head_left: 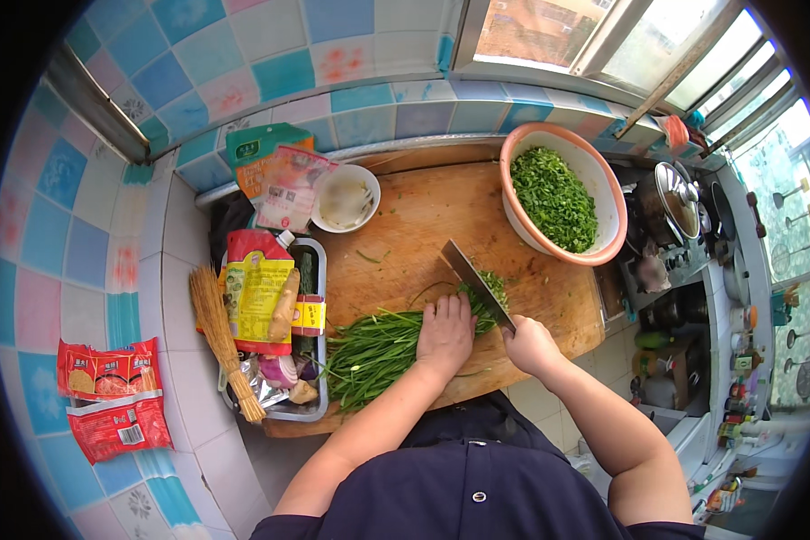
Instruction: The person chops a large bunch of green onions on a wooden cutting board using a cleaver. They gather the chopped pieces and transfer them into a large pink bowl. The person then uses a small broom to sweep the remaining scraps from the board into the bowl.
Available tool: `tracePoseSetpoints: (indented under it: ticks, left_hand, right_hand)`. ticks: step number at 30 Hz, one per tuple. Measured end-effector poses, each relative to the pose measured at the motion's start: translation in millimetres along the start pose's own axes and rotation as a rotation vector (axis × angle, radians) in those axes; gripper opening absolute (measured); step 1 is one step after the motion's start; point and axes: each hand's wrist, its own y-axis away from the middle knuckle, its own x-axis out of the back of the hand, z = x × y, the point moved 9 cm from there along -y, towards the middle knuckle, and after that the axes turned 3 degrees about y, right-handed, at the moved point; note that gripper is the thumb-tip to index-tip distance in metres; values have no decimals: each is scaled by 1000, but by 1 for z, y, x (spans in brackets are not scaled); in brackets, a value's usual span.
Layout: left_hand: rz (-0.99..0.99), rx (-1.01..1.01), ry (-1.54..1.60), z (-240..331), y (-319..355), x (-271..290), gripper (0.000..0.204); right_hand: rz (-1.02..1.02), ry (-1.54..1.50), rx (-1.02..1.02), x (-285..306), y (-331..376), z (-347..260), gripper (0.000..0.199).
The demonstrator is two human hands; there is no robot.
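A bunch of long green chives (373, 355) lies across the wooden cutting board (423, 216). My left hand (446, 335) presses down on the bunch near its cut end, fingers bent over the stalks. In my right hand (533, 347) is the handle of a cleaver (479, 286), its blade standing on edge just right of my left fingertips. Small cut pieces of chive (492, 284) lie beside the blade. A large white bowl with an orange rim (614, 211), at the board's far right, holds a heap of chopped greens (553, 198).
Left of the board, a grey tray (322, 396) holds a yellow-and-red pouch (259, 292), a ginger-like root (284, 306) and a cut purple onion (277, 370). A straw whisk (214, 324) leans on it. A small white bowl (346, 198) stands behind. A stove with pots (677, 202) is at right.
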Motion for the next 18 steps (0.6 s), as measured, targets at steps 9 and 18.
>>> tracePoseSetpoints:
  ticks: [9,18]
  left_hand:
    - [91,-1,54,-7,3,10,48]
    - [54,29,23,-8,4,7,54]
  right_hand:
    - [-46,-200,32,2,-25,0,31]
    - [0,-132,8,36,46,9,30]
